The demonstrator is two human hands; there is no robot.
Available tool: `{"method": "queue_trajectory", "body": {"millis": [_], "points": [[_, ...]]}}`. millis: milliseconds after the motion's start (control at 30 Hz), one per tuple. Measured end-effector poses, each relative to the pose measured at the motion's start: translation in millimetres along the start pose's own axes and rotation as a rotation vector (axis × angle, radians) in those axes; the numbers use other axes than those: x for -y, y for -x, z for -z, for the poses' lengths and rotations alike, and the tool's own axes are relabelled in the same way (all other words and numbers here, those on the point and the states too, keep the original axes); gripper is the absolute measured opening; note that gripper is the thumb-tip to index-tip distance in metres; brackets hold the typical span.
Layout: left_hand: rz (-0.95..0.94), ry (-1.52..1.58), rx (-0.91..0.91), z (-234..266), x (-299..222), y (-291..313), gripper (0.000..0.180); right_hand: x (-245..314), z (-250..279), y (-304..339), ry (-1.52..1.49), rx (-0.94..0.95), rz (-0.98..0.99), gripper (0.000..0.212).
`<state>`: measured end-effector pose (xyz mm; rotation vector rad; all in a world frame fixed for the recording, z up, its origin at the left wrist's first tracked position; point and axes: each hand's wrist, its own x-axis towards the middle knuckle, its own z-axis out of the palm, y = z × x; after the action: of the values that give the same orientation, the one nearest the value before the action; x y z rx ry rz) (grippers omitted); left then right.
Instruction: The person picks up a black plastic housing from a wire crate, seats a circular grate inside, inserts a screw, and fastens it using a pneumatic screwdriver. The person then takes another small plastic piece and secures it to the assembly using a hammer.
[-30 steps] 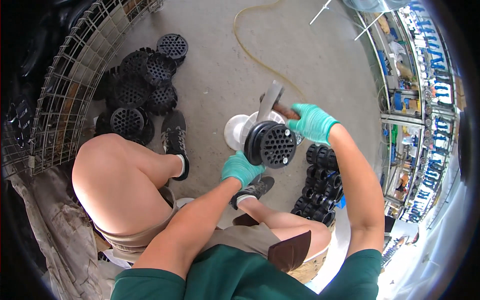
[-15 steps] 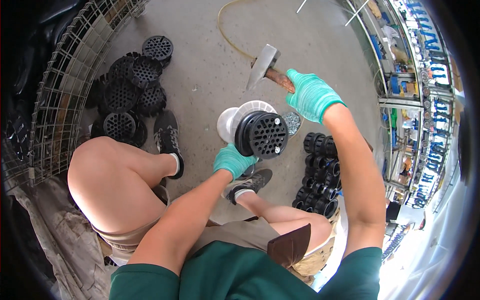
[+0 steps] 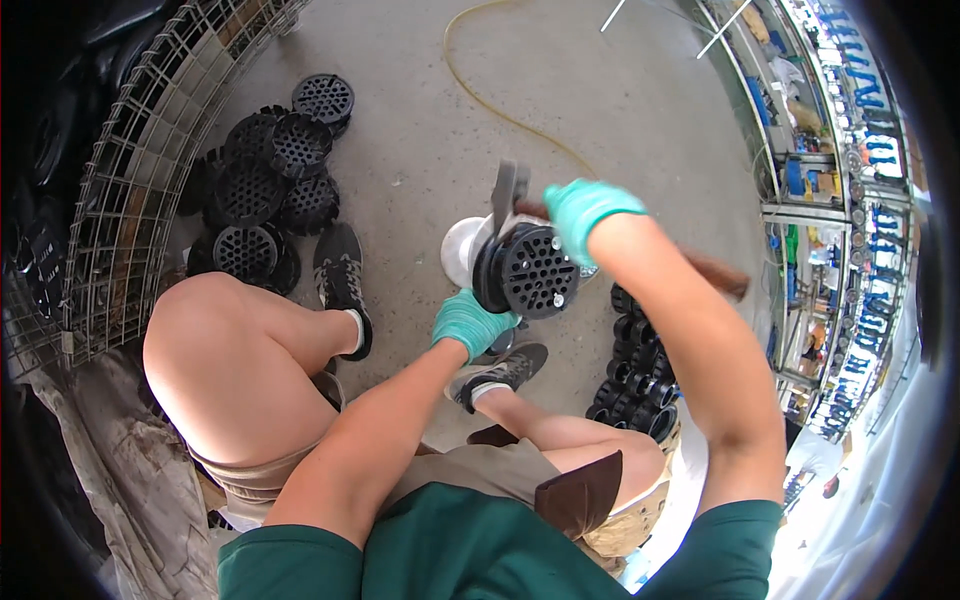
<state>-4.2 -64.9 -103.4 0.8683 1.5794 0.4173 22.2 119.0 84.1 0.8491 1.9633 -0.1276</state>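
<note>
My left hand, in a green glove, is closed around the underside of a black round drain piece. A black slotted grate faces up on it, with two small bright metal spots near its right edge. My right hand, also gloved and slightly blurred, grips a hammer by its wooden handle. The hammer's head is at the far left rim of the drain piece; whether it touches cannot be made out. A white round piece shows behind the drain piece.
Black perforated grates lie heaped on the floor at the left, beside a wire mesh cage. Black ring-shaped parts are stacked at the right. A yellowish hose curves over the floor. Shelving stands along the right.
My right hand has swung the hammer down and left, to the drain piece. The handle's rear end now shows beyond my right forearm. My left hand keeps its grip with little movement.
</note>
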Motion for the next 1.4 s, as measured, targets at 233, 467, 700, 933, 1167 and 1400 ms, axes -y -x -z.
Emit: {"method": "queue_trajectory", "body": {"millis": [233,467,700,933,1167,1400], "points": [[-0.039,0.013,-0.016,5,1,-4,0.061,21,20,8,-0.07,-0.062,-0.006,0.039],[0.006,-0.009,0.015,2,-1,-4,0.06,11,3,-6,-0.025,-0.17,-0.107,0.034],[-0.001,-0.028,0.004,-7,13,-9,0.06,-4,35,14,-0.05,-0.231,-0.012,0.026],[0.021,-0.025,0.048,0,7,-12,0.068,58,53,35,-0.309,0.319,-0.118,0.037],[-0.081,-0.104,0.029,-4,6,-16,0.063,34,22,17,0.004,-0.401,-0.011,0.023],[-0.004,-0.004,0.04,-7,5,-10,0.066,28,2,-13,-0.01,0.158,-0.142,0.045]]}}
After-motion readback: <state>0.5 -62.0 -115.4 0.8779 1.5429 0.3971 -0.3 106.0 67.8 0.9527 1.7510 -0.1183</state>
